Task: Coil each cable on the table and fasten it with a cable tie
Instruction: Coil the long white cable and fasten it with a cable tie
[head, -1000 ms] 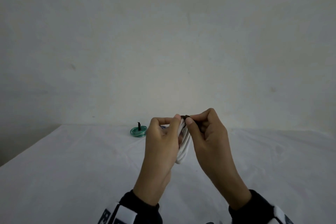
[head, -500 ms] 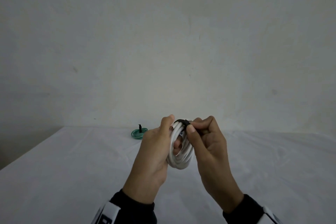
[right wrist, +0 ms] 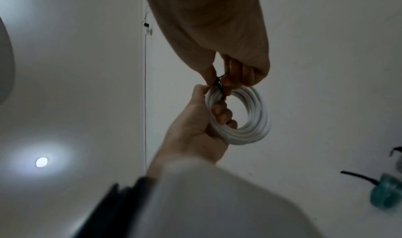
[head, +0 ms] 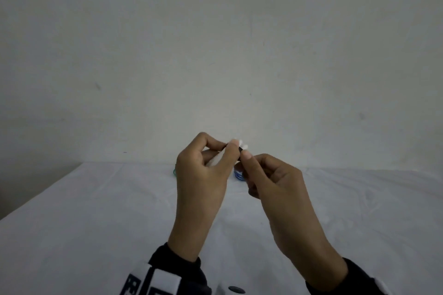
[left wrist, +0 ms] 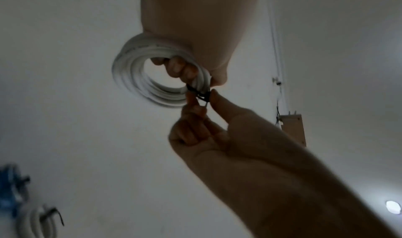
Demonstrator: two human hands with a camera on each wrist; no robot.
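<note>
My left hand (head: 227, 148) holds a coiled white cable (left wrist: 135, 80) up above the table, fingers hooked through the ring and thumb on its outside. A black cable tie (left wrist: 200, 93) wraps the coil right beside that grip. My right hand (head: 244, 154) pinches the tie's end between thumb and index finger, the other fingers curled. In the head view the coil (head: 242, 143) is mostly hidden behind my left hand. The right wrist view shows the same coil (right wrist: 250, 121), the tie (right wrist: 218, 85) and my left hand (right wrist: 210, 102).
The table (head: 96, 223) is covered with a white cloth and meets a plain wall. At its far edge lie a blue coil (head: 239, 176) and a green coil (right wrist: 387, 193) with a black tie. Another tied white coil (left wrist: 37, 224) lies beside the blue coil (left wrist: 8, 190).
Both hands have risen with the white coil. The coil has turned and now sits mostly hidden behind my left hand. My right hand has shifted slightly right, still pinching the tie.
</note>
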